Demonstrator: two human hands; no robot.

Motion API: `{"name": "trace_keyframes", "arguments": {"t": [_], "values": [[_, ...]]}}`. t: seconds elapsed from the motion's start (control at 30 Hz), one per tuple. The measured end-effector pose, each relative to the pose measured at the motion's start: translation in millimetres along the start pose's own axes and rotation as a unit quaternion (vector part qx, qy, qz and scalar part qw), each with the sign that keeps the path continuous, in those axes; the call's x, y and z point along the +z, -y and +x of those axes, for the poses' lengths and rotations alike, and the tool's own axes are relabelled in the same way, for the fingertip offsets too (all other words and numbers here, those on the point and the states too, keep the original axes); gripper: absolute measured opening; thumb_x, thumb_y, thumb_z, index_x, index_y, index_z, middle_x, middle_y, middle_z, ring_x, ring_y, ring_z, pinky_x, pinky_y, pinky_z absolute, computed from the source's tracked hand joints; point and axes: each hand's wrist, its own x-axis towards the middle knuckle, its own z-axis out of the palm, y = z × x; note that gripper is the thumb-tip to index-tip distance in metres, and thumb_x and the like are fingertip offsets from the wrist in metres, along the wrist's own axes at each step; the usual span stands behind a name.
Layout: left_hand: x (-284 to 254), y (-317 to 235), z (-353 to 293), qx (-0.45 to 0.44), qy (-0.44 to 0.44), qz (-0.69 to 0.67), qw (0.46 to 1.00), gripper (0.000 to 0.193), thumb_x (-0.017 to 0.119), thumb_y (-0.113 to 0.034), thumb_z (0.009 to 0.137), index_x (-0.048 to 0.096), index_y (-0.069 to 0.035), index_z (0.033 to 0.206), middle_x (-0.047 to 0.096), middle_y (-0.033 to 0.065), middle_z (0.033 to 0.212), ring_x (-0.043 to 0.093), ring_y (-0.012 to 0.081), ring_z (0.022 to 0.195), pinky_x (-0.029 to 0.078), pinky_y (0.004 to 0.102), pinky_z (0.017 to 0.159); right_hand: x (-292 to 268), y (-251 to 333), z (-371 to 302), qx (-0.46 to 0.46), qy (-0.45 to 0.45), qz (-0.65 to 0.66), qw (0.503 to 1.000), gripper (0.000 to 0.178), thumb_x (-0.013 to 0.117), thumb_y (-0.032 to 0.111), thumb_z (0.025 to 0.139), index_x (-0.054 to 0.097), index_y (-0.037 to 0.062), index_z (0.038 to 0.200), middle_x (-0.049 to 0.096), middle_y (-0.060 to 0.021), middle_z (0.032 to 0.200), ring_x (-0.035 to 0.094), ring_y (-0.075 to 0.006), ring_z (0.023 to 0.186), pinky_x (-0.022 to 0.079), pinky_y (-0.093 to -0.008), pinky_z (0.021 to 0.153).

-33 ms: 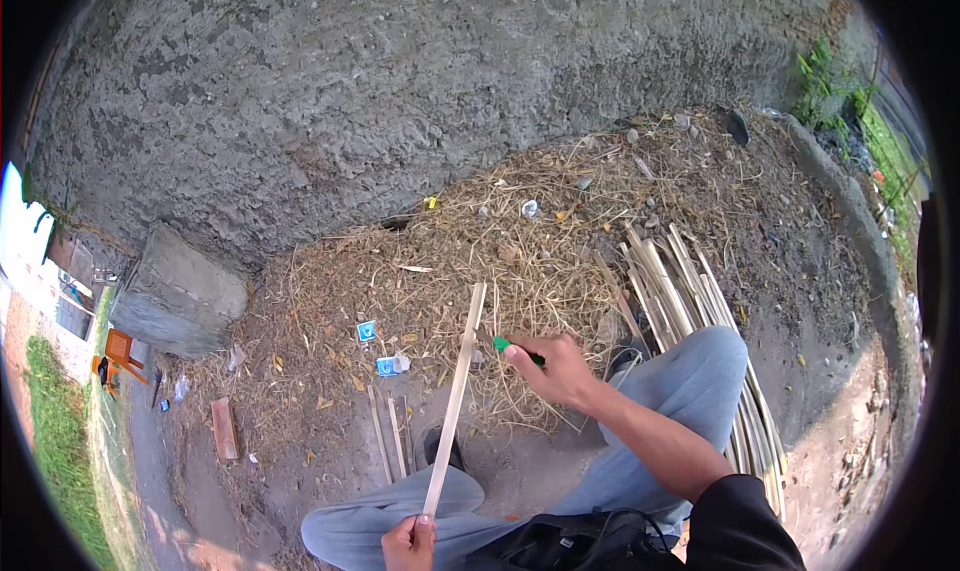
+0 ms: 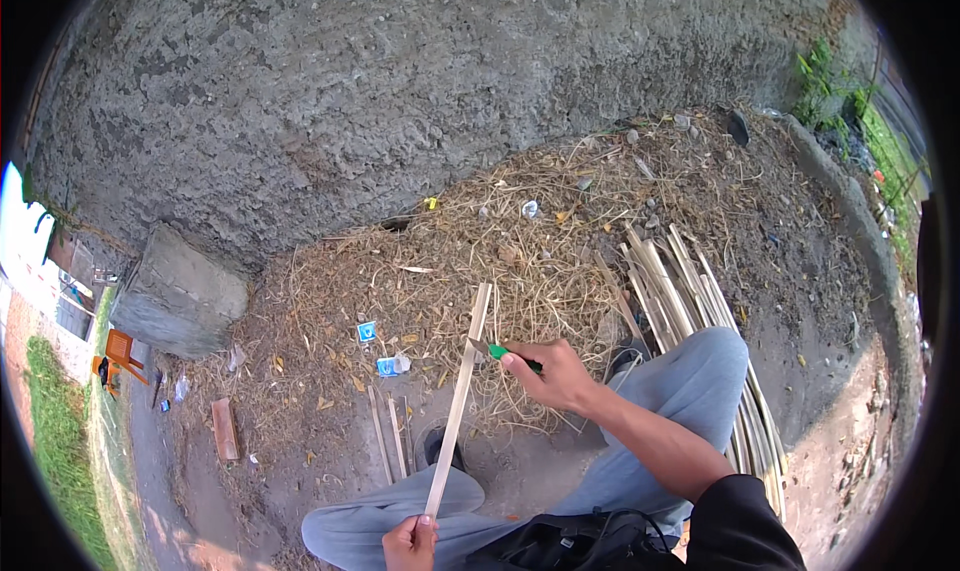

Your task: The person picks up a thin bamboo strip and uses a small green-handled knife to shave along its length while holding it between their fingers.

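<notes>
My left hand (image 2: 409,543), low in the picture, is closed around the near end of a long pale wooden strip (image 2: 455,411). The strip slants up and away, its far end over the shavings. In my right hand (image 2: 560,373) is a knife (image 2: 497,352) with a green and dark handle, the fingers wrapped round it. Its short blade points left and meets the strip's right edge in the upper part; whether it bites into the wood I cannot tell.
A bundle of long strips (image 2: 690,301) lies beside my right leg. Several short strips (image 2: 392,433) rest near my left foot. Curly shavings (image 2: 540,301) cover the ground before a rough wall (image 2: 400,101). A concrete block (image 2: 185,289) and a brick (image 2: 225,429) are at left.
My right hand has shifted slightly left with the knife, and its blade now shows against the strip. My left hand stays where it was.
</notes>
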Motion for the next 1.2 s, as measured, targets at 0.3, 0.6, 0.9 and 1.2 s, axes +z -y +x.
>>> {"name": "trace_keyframes", "arguments": {"t": [0.3, 0.6, 0.9, 1.2], "values": [[5, -26, 23, -0.331, 0.205, -0.427, 0.816, 0.027, 0.050, -0.030, 0.102, 0.057, -0.008, 0.088, 0.037, -0.0058, 0.057, 0.031, 0.0042, 0.042, 0.023, 0.0196, 0.037, -1, 15, -29, -0.071, 0.101, -0.066, 0.990, 0.033, 0.064, 0.031, 0.092, 0.071, 0.0033, 0.109, 0.070, -0.0179, 0.075, 0.066, -0.0301, 0.056, 0.052, -0.0389, 0.054], [2, -32, 15, -0.311, 0.230, -0.394, 0.834, 0.029, 0.048, -0.030, 0.103, 0.058, -0.007, 0.089, 0.036, -0.0057, 0.056, 0.031, 0.0036, 0.042, 0.021, 0.0195, 0.036, -23, 8, -16, -0.073, 0.064, -0.104, 0.990, 0.031, 0.064, 0.036, 0.091, 0.073, 0.0073, 0.100, 0.066, -0.0144, 0.065, 0.064, -0.0323, 0.055, 0.049, -0.0430, 0.051], [16, -29, 20, -0.265, 0.179, -0.388, 0.864, 0.032, 0.047, -0.032, 0.104, 0.058, -0.007, 0.087, 0.037, -0.0072, 0.056, 0.032, 0.0031, 0.043, 0.025, 0.0189, 0.038, -16, 28, -29, -0.112, 0.094, -0.149, 0.978, 0.026, 0.066, 0.031, 0.090, 0.072, 0.0096, 0.104, 0.063, -0.0094, 0.063, 0.060, -0.0264, 0.047, 0.047, -0.0384, 0.044], [45, -1, 5, 0.040, 0.059, -0.141, 0.988, 0.036, 0.042, -0.034, 0.105, 0.060, -0.006, 0.092, 0.045, -0.0015, 0.057, 0.044, 0.0095, 0.047, 0.035, 0.0264, 0.044, -16, 26, -29, -0.118, 0.092, -0.152, 0.977, 0.025, 0.066, 0.031, 0.090, 0.071, 0.0101, 0.103, 0.063, -0.0084, 0.063, 0.060, -0.0263, 0.047, 0.046, -0.0382, 0.043]]}}
